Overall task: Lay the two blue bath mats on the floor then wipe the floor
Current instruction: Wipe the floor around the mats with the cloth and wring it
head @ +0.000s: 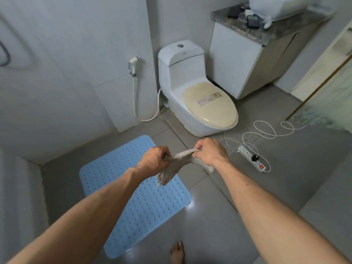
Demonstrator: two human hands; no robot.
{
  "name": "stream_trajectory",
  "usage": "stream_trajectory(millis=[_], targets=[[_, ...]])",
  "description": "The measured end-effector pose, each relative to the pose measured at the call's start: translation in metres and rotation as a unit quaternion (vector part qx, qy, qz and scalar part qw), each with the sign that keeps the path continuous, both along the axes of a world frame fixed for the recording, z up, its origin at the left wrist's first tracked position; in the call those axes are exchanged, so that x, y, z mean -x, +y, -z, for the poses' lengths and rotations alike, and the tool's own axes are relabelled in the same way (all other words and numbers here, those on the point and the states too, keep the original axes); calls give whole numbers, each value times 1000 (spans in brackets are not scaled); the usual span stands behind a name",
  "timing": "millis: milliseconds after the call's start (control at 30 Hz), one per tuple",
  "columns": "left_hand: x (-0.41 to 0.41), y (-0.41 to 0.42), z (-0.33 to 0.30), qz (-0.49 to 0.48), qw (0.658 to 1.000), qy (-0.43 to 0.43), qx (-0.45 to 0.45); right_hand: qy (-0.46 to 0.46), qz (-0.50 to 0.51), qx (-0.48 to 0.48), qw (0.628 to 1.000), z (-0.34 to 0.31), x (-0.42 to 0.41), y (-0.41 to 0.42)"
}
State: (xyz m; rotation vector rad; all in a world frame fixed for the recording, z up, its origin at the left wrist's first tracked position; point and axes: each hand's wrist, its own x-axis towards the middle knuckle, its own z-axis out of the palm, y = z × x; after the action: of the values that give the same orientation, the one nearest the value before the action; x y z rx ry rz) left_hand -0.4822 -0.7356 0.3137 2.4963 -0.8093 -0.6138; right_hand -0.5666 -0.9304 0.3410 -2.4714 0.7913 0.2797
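Head view shows a blue bath mat (133,197) lying flat on the grey tiled floor (285,187), its perforated surface facing up. Only this one mat is visible. Above the mat's far right edge, both hands hold a pale grey cloth (179,162) in the air. The left hand (155,159) has its grip closed around one end of the cloth, fingers curled over the bunched fabric. The right hand (209,151) pinches the other end, fingers curled tight on it. The cloth stretches between the two grips, and a loose frayed part hangs down below the left hand over the mat.

Beyond the mat stands a white toilet (190,88) with a yellowed closed lid. To the left of the toilet, a bidet sprayer (133,63) hangs on the wall with its hose looping down to the floor. To the right of the toilet stands a cabinet (238,63) with a dark stone surface (276,31) carrying small items too blurred to name. On the floor right of the mat lies a white power strip (251,158) with a black plug in it and white cable (266,130) coiled near the toilet. A bare foot (178,252) stands just beside the mat's near corner.
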Motion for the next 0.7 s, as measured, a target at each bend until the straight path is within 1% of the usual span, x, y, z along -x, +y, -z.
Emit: stream_trajectory(millis=[100, 167, 300, 433, 600, 700], targets=[[-16, -7, -13, -44, 999, 22, -1, 13, -22, -3, 1000, -11, -14, -11], [-25, -11, -25, -53, 998, 29, -8, 20, -48, -8, 999, -20, -23, -15], [-50, -14, -61, -54, 998, 19, -13, 6, -101, -29, 994, -51, -46, -25], [-68, -17, -92, -93, 995, -12, 11, -1, -163, -51, 985, -85, -71, -41], [-83, -11, -132, -145, 988, -41, 35, -18, -246, -83, 966, -124, -118, -61], [-83, -5, -157, -207, 975, -53, 61, -27, -313, -86, 946, -147, -154, -66]])
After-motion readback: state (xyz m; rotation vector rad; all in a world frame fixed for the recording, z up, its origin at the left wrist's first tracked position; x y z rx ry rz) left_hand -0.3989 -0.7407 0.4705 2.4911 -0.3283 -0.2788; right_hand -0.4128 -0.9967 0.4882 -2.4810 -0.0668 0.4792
